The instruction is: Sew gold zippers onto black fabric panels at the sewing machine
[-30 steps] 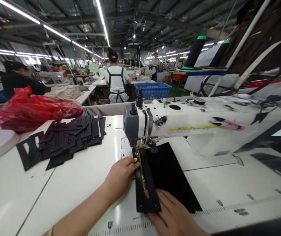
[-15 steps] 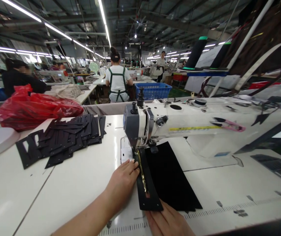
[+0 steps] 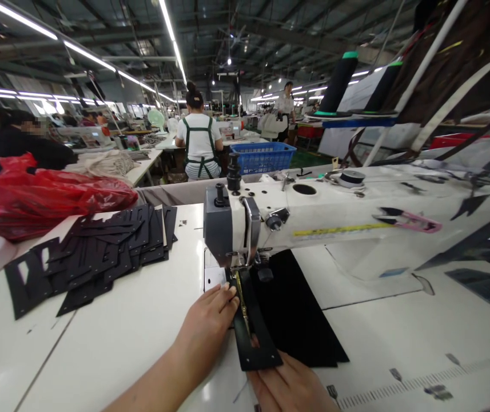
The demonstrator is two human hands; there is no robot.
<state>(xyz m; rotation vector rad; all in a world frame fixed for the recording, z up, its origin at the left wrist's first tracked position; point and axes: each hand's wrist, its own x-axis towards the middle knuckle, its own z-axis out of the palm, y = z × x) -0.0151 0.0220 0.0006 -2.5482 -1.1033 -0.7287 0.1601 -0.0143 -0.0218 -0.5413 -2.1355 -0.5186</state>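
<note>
A narrow black panel (image 3: 262, 343) with a gold-toothed zipper (image 3: 243, 303) in its slot runs under the presser foot of the sewing machine (image 3: 238, 252). My left hand (image 3: 210, 323) is closed against the panel's left edge, fingertips just in front of the foot; its thumb is hidden. At the near end, my right hand (image 3: 290, 384) holds the panel's corner, fingers together and partly beneath it. A wider black sheet (image 3: 300, 320) lies flat to the right, partly covered by the panel.
Slotted black pieces (image 3: 99, 252) lie piled on the left of the white table (image 3: 142, 343). Behind them sits a red plastic bag (image 3: 56, 191). Pink-handled thread snips (image 3: 418, 221) rest on the machine arm. Black thread cones (image 3: 339, 86) stand at upper right. A co-worker (image 3: 199, 137) sits ahead.
The camera view has shifted, so the pile and bag appear farther left. Both hands keep their places on the panel, which shows little movement relative to the machine.
</note>
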